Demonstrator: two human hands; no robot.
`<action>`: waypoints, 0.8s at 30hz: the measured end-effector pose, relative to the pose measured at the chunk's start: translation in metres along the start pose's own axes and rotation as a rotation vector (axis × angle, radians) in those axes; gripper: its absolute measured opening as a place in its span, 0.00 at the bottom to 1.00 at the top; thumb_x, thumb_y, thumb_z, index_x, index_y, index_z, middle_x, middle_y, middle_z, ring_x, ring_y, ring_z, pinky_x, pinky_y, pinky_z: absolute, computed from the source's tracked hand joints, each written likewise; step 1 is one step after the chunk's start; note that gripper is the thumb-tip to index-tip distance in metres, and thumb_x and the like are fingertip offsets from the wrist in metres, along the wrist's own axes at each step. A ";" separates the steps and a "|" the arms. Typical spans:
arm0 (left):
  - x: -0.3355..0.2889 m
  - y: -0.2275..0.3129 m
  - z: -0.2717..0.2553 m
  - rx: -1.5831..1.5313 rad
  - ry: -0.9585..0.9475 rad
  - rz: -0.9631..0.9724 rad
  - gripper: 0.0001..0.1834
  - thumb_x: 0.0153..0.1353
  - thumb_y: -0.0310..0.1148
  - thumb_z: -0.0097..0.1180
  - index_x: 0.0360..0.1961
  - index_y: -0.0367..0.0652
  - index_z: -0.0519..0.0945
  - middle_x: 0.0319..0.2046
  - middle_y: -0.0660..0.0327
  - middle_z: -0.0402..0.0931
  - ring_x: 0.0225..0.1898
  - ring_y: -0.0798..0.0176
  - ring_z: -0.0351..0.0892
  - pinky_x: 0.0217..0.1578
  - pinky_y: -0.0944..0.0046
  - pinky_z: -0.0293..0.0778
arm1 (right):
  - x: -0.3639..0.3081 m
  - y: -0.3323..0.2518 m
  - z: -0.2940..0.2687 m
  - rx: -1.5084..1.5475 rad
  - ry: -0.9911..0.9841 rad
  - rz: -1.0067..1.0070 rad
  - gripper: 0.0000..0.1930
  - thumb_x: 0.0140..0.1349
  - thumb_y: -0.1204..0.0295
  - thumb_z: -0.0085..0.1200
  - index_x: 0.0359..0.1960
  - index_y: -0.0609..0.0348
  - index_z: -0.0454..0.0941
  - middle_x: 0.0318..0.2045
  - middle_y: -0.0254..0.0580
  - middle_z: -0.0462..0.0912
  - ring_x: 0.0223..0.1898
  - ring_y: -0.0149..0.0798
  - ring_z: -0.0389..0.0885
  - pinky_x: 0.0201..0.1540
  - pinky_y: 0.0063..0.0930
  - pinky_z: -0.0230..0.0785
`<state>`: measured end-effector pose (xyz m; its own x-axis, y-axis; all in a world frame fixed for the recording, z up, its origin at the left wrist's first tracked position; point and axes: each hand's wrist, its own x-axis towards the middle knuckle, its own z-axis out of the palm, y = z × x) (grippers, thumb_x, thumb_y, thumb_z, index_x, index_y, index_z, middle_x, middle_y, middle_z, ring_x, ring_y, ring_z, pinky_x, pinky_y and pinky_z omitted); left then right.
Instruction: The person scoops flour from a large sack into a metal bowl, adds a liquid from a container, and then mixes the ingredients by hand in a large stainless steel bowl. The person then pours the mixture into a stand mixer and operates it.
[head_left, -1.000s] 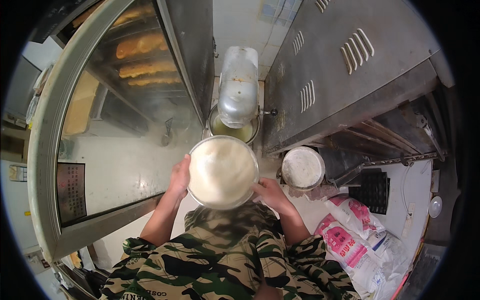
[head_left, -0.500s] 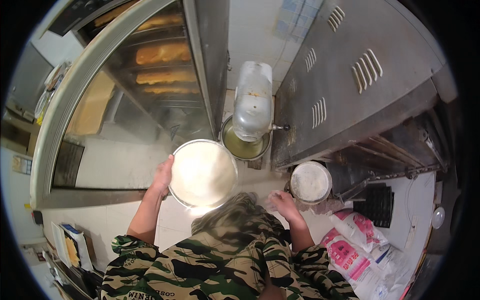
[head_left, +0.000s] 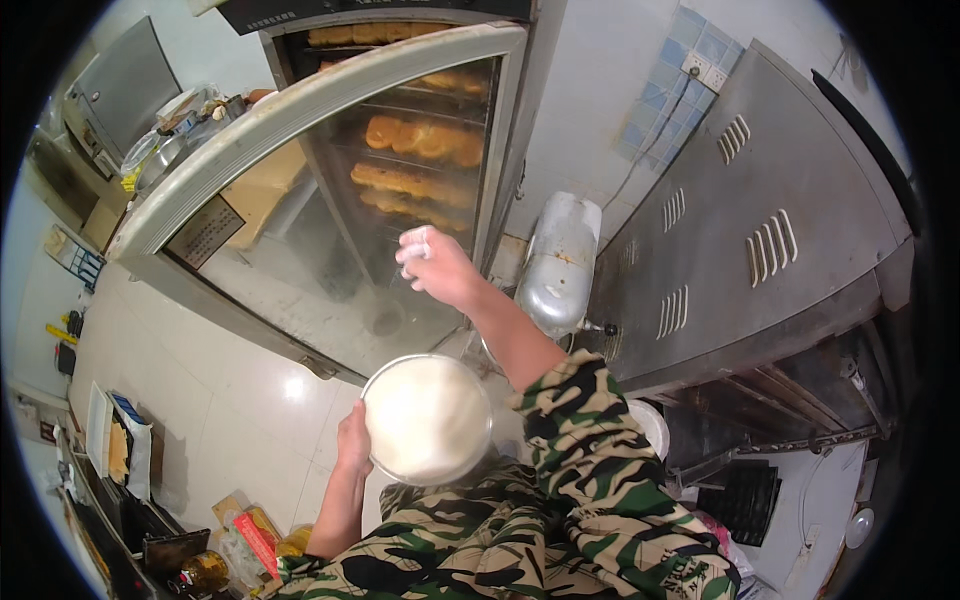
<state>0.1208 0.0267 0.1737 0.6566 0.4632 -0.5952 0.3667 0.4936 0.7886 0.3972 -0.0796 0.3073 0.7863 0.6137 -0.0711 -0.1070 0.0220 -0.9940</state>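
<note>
A round metal bowl (head_left: pixel 428 420) full of smooth, pale cream-coloured contents sits in front of my body. My left hand (head_left: pixel 354 440) grips it by the left rim. My right hand (head_left: pixel 437 268) is raised before the glass door (head_left: pixel 300 260) of a metal cabinet, with the arm stretched forward. Its fingers are curled, coated white at the tips, and nothing shows in them. Whether the hand touches the glass, I cannot tell. The door stands ajar, and golden loaves (head_left: pixel 422 140) lie on racks inside the cabinet.
Right of the cabinet stands a silver mixer (head_left: pixel 562 265), its bowl mostly hidden by my arm. A grey vented metal housing (head_left: pixel 740 220) fills the right side. A white round lid (head_left: pixel 650 430) shows behind my sleeve. Bottles and packages (head_left: pixel 235 550) lie at the lower left.
My right hand has risen from beside the round lid to the front of the glass door. My left hand still holds the bowl. The view has swung left and upward.
</note>
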 end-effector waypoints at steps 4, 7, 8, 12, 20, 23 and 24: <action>-0.021 0.002 -0.010 -0.040 0.138 0.030 0.29 0.74 0.48 0.39 0.52 0.26 0.74 0.44 0.46 0.80 0.42 0.56 0.82 0.44 0.58 0.78 | 0.050 -0.022 0.018 -0.015 0.058 0.108 0.18 0.56 0.77 0.51 0.49 0.68 0.69 0.32 0.41 0.77 0.33 0.32 0.77 0.35 0.29 0.73; -0.031 0.000 -0.022 -0.059 0.182 0.070 0.30 0.73 0.49 0.38 0.53 0.27 0.74 0.44 0.46 0.80 0.39 0.56 0.83 0.41 0.58 0.79 | 0.083 -0.011 0.008 0.078 -0.164 0.168 0.23 0.54 0.74 0.52 0.53 0.66 0.67 0.30 0.36 0.74 0.33 0.31 0.76 0.36 0.29 0.72; -0.033 0.003 -0.023 -0.041 0.193 0.052 0.31 0.73 0.50 0.38 0.53 0.27 0.74 0.44 0.46 0.80 0.39 0.56 0.83 0.40 0.58 0.79 | 0.087 -0.007 0.007 0.059 -0.103 0.115 0.22 0.54 0.75 0.52 0.52 0.68 0.67 0.30 0.37 0.75 0.30 0.31 0.75 0.32 0.29 0.70; -0.036 0.002 -0.030 -0.044 0.221 0.025 0.32 0.73 0.51 0.39 0.54 0.27 0.73 0.47 0.45 0.79 0.42 0.54 0.83 0.42 0.57 0.80 | 0.060 0.008 -0.001 -0.073 0.008 0.061 0.20 0.57 0.77 0.53 0.52 0.65 0.69 0.31 0.39 0.78 0.28 0.31 0.76 0.24 0.28 0.67; -0.025 -0.009 -0.023 -0.099 0.135 0.032 0.31 0.73 0.50 0.40 0.57 0.26 0.70 0.49 0.44 0.77 0.46 0.53 0.81 0.46 0.57 0.78 | -0.117 0.270 -0.130 -0.719 0.047 0.346 0.12 0.56 0.66 0.52 0.24 0.63 0.81 0.24 0.55 0.81 0.31 0.52 0.81 0.35 0.45 0.71; -0.018 -0.009 0.005 -0.067 0.059 0.047 0.31 0.73 0.50 0.40 0.56 0.26 0.71 0.49 0.45 0.78 0.45 0.54 0.81 0.45 0.57 0.78 | -0.268 0.372 -0.209 -1.555 -0.466 0.494 0.13 0.58 0.64 0.57 0.19 0.59 0.80 0.22 0.51 0.79 0.28 0.52 0.79 0.35 0.46 0.70; -0.019 -0.008 -0.001 -0.031 0.067 0.043 0.31 0.73 0.50 0.40 0.56 0.27 0.71 0.49 0.45 0.78 0.45 0.54 0.81 0.45 0.58 0.78 | -0.315 0.382 -0.204 -1.475 -0.477 0.497 0.14 0.60 0.66 0.55 0.18 0.60 0.75 0.20 0.50 0.76 0.25 0.50 0.74 0.32 0.47 0.66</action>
<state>0.1052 0.0147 0.1785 0.6257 0.5320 -0.5705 0.3176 0.4943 0.8092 0.2327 -0.4252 -0.0670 0.5750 0.5103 -0.6395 0.5852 -0.8028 -0.1145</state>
